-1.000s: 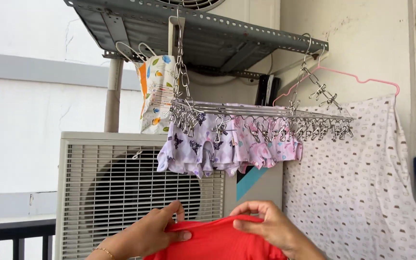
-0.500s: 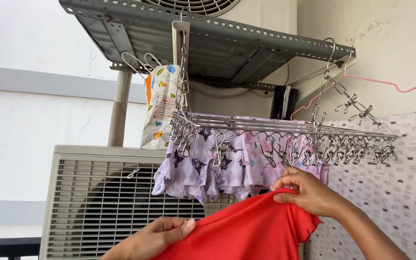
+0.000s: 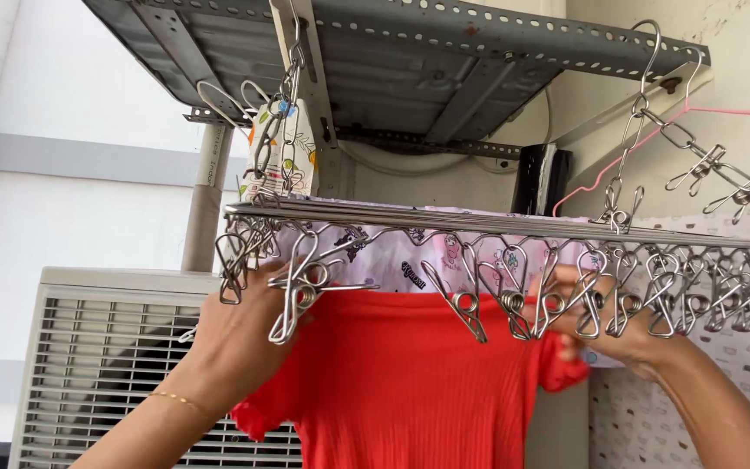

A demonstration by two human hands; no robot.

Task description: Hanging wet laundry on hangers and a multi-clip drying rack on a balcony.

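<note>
A red ribbed top is held up, stretched between the raised left hand and right hand, under a metal clip rack. Behind, a white outdoor unit is seen at left.

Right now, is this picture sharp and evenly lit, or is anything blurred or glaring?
Head view: soft daylight, no hard shadows; the pale wall at left looks washed out. The metal clips catch small glints. The red top is crisp enough to show its ribbing. The left hand and right hand are slightly soft. The rack's bar looms large, so close to the lens.
</note>
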